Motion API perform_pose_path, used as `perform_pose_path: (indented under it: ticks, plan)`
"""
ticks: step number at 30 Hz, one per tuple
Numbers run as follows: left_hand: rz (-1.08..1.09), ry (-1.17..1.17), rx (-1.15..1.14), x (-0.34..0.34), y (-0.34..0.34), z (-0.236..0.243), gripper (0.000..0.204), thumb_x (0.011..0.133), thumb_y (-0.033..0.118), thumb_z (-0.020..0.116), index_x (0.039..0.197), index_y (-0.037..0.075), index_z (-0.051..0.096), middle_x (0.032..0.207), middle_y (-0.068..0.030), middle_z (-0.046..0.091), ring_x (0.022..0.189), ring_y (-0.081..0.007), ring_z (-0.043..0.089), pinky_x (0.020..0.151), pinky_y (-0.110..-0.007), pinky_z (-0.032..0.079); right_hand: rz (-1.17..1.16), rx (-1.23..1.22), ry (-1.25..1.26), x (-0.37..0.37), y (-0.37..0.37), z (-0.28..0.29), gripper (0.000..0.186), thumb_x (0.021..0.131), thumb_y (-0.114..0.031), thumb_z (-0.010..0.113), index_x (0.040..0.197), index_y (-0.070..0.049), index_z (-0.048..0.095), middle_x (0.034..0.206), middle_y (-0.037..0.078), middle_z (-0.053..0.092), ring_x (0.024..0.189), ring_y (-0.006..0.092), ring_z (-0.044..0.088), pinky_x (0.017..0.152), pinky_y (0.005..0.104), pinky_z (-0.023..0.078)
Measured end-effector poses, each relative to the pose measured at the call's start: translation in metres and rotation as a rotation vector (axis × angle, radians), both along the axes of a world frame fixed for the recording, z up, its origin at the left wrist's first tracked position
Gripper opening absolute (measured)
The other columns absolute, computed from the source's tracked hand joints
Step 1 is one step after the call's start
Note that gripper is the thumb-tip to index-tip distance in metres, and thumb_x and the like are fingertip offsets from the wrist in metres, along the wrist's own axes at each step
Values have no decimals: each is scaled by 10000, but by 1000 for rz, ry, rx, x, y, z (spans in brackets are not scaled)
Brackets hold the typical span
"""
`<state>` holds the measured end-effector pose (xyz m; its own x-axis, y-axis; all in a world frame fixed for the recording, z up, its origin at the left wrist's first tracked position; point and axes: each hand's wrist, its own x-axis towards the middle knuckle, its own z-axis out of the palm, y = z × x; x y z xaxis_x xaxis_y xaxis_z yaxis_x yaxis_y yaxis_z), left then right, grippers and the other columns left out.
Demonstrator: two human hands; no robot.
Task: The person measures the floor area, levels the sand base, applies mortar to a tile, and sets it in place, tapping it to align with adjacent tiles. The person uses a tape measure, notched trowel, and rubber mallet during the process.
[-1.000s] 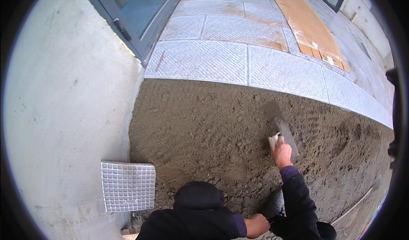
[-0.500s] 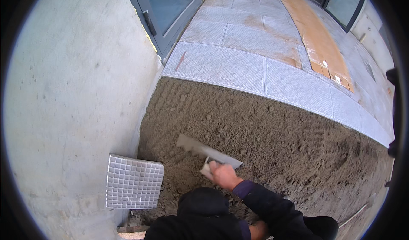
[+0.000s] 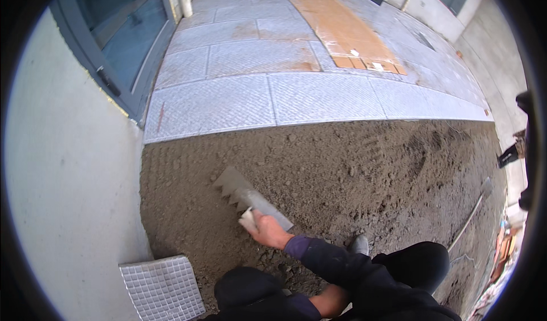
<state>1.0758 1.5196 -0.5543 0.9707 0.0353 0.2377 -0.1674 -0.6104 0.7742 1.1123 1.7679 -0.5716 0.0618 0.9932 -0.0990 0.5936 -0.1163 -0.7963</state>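
Note:
My right hand (image 3: 268, 230) is closed around the pale handle of a notched trowel (image 3: 259, 200). The trowel's long metal blade lies low over a bed of rough, damp brown mortar or sand (image 3: 336, 167), and its toothed edge faces the wall side. My left hand (image 3: 330, 300) shows only in part beneath my right forearm, between my bent knees; its fingers are hidden. Left of my knees, a grey pad with a raised square grid (image 3: 162, 289) leans by the base of the wall.
Textured grey paving slabs (image 3: 211, 103) border the bed's far side, with brown cardboard sheeting (image 3: 336, 22) over some. A concrete wall (image 3: 80, 190) and grey-framed door (image 3: 117, 47) stand left. At right lie a long-handled tool (image 3: 468, 217) and another person's dark shoe (image 3: 509, 156).
The view has turned, so the slabs and wall sit further left. My right hand keeps the trowel, whose blade now slants more steeply. A person's foot and a long-handled tool show at right.

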Motion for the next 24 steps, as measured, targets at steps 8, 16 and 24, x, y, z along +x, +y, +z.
perform_pose_path:
  ticks: [8,16,24]
  plan:
    - [-341,392,39,-5,16,-1,203,814,151,622,930,62,764,922,-196,747,839,-394,725,717,-555,558,-87,4,-71,92,0,-28,516,1001,-452,652,1040,63,633,801,326,682,790,495,692,705,531,556]
    - [-322,436,-16,0,86,75,290,902,234,625,1138,88,709,985,-203,743,856,-401,721,728,-523,572,-690,-154,-385,374,-89,15,562,996,-500,645,983,59,701,798,240,716,760,364,729,672,477,532]
    - [-332,651,-2,19,108,49,358,957,368,624,1086,37,666,951,-219,720,883,-428,698,739,-558,543,-1563,-230,269,533,-292,-1,576,998,-569,615,768,-41,621,664,71,574,471,191,500,435,376,359]
